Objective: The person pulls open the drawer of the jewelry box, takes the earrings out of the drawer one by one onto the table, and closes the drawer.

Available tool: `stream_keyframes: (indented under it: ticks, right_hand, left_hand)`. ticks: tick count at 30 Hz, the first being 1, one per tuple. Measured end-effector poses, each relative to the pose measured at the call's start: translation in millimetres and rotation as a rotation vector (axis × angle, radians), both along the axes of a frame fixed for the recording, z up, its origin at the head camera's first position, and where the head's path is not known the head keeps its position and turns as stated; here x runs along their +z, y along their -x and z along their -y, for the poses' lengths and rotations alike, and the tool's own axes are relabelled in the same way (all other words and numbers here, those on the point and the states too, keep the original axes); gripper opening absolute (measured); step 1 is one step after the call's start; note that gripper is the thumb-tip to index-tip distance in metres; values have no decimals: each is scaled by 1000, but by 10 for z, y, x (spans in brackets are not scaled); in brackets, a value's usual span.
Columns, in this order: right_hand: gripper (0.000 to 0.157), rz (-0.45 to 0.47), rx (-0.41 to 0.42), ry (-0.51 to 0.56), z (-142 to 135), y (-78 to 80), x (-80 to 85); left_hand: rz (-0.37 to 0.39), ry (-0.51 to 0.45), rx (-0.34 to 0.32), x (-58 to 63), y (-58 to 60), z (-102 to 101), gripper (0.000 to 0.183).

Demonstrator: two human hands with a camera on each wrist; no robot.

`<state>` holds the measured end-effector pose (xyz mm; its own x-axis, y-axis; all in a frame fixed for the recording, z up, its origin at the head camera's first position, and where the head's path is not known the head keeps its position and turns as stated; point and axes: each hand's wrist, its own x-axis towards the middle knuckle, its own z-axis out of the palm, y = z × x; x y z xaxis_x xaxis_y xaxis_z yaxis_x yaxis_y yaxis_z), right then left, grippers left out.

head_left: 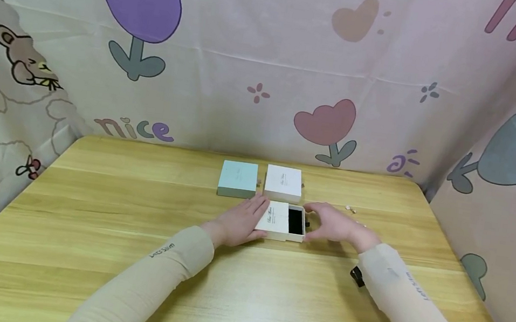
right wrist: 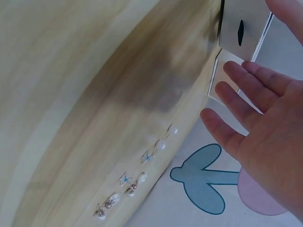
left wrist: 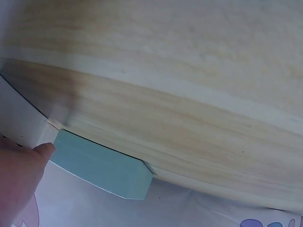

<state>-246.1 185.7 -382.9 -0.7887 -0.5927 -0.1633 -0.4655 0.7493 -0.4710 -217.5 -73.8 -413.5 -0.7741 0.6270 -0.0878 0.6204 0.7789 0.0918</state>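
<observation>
A cream sliding drawer box (head_left: 275, 216) with dark lettering lies on the table. Its drawer (head_left: 296, 222), lined in black, is partly pulled out to the right. My left hand (head_left: 239, 221) holds the left end of the sleeve, fingers over the top and thumb by the front edge. Around the drawer end, my right hand (head_left: 334, 223) is spread; in the right wrist view its fingers (right wrist: 246, 90) stand apart from the box front, which has a black pull tab (right wrist: 241, 33). Several earrings (right wrist: 126, 179) with pearly and blue star parts lie on the wood nearby.
A teal box (head_left: 238, 177) and a white box (head_left: 283, 182) stand side by side behind the cream box. Beside the right sleeve there is a small black object (head_left: 357, 276). A patterned curtain (head_left: 217, 101) rises along the back and sides of the wooden table (head_left: 86, 203).
</observation>
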Motion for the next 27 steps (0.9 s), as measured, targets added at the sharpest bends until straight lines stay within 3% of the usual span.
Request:
stream_keyframes:
  ticks: [22,27]
  right_hand:
    - [89,12,-1,29,282,-9,5]
    - [80,12,-6,30,331,4,-10]
  left_hand:
    - [4,4,14,22,-17,15,78]
    - [6,-8,6,23,-25,6,77]
